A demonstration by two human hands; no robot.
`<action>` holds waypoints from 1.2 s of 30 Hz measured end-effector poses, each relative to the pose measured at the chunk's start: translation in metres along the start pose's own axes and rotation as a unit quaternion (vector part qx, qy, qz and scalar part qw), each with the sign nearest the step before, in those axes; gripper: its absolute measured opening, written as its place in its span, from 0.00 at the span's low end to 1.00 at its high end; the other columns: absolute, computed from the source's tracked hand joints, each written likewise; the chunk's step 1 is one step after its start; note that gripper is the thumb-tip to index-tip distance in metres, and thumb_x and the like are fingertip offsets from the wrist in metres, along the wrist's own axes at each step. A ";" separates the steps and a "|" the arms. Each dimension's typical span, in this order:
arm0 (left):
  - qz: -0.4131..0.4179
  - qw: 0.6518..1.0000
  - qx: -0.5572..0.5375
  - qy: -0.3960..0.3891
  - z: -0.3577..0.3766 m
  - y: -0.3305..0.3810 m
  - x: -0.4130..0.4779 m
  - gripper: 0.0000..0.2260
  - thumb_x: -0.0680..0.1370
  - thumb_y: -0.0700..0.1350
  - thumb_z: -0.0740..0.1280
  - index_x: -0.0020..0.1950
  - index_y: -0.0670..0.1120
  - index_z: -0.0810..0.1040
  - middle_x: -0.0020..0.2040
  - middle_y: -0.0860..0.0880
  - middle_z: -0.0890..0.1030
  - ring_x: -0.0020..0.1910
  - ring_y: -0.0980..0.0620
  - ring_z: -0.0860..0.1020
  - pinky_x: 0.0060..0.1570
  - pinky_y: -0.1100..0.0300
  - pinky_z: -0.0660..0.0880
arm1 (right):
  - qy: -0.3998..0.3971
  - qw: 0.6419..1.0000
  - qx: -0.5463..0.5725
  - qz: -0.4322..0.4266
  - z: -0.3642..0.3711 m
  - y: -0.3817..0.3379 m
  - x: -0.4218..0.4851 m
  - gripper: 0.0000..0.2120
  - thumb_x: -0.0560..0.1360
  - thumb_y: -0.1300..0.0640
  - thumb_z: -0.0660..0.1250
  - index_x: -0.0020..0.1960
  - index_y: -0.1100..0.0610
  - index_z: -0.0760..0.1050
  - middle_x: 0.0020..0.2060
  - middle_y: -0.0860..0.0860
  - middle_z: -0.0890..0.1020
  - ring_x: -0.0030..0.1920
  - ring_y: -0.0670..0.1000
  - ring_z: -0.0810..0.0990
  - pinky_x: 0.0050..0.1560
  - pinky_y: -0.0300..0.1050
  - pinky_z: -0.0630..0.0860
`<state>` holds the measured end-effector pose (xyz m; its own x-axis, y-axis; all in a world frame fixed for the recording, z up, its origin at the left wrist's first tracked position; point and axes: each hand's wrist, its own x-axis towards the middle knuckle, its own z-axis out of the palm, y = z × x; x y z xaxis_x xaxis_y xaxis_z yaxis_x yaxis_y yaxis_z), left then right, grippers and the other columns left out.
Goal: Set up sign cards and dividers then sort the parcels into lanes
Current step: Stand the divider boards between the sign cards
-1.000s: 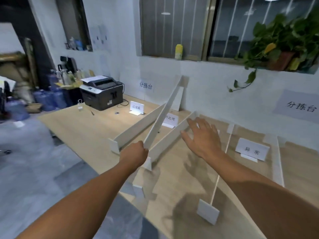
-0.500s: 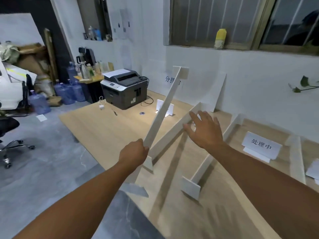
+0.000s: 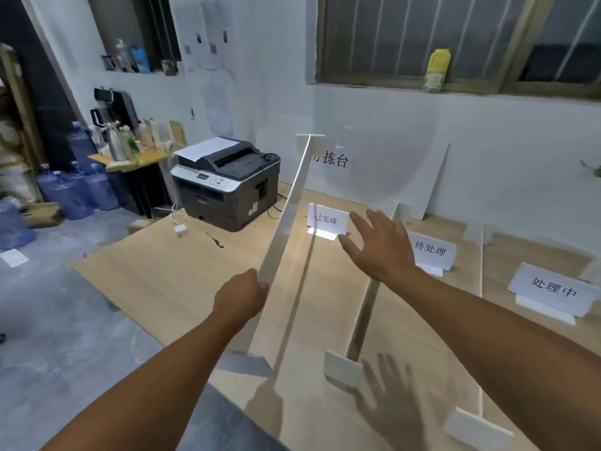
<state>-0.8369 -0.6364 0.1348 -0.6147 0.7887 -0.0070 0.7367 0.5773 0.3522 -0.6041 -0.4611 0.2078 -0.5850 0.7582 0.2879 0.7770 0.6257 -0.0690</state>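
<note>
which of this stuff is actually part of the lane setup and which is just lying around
Job: long white foam-board divider strip in the left hand; white folded paper sign cards; white upright divider on the light wooden table.
Lying about: grey-and-black printer; small dark screwdriver; white plug with cord; blue plastic water bottles.

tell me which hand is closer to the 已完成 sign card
Right. The right hand hovers open just beside the 已完成 sign card, fingertips near its right edge. The left hand is well in front of it, gripping the raised divider.
</note>
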 end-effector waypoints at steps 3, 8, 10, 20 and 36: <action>0.027 0.999 0.006 -0.018 -0.004 -0.040 0.047 0.08 0.82 0.51 0.58 0.52 0.47 0.71 0.51 0.45 0.80 0.44 0.43 0.77 0.42 0.55 0.73 | 0.000 0.999 -0.010 0.038 0.018 -0.036 0.017 0.35 0.79 0.30 0.44 0.81 0.45 0.56 0.80 0.53 0.62 0.81 0.55 0.55 0.78 0.61 0.53; 0.052 0.997 0.010 -0.059 -0.005 -0.085 0.117 0.08 0.82 0.50 0.58 0.53 0.46 0.72 0.53 0.44 0.81 0.44 0.44 0.77 0.42 0.54 0.75 | -0.003 0.997 -0.013 0.071 0.035 -0.090 0.045 0.36 0.78 0.30 0.44 0.81 0.44 0.57 0.80 0.53 0.63 0.81 0.54 0.55 0.78 0.60 0.53; 0.057 0.996 0.010 -0.072 0.002 -0.096 0.141 0.07 0.82 0.49 0.58 0.51 0.47 0.70 0.52 0.44 0.81 0.43 0.44 0.77 0.41 0.55 0.73 | -0.007 0.997 -0.015 0.073 0.042 -0.104 0.059 0.36 0.78 0.30 0.44 0.81 0.44 0.57 0.80 0.53 0.62 0.81 0.54 0.55 0.78 0.60 0.52; 0.051 0.988 0.007 -0.143 0.095 -0.109 0.278 0.08 0.83 0.47 0.58 0.54 0.44 0.72 0.53 0.42 0.81 0.43 0.43 0.76 0.42 0.54 0.72 | -0.059 0.991 0.019 0.123 0.147 -0.113 0.152 0.35 0.78 0.31 0.47 0.81 0.44 0.58 0.80 0.53 0.62 0.80 0.54 0.54 0.79 0.60 0.51; 0.095 0.977 0.020 -0.189 0.152 -0.138 0.302 0.08 0.84 0.46 0.57 0.59 0.44 0.71 0.48 0.46 0.81 0.37 0.48 0.75 0.37 0.56 0.71 | -0.082 0.970 -0.002 0.230 0.212 -0.154 0.177 0.34 0.80 0.32 0.47 0.82 0.44 0.54 0.82 0.54 0.57 0.82 0.55 0.50 0.79 0.62 0.51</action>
<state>-1.0816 -0.4461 -0.0578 -0.3233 0.9000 -0.2922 0.8426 0.4144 0.3440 -0.8768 -0.3849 0.0664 -0.2058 0.9760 0.0719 0.9650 0.2146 -0.1510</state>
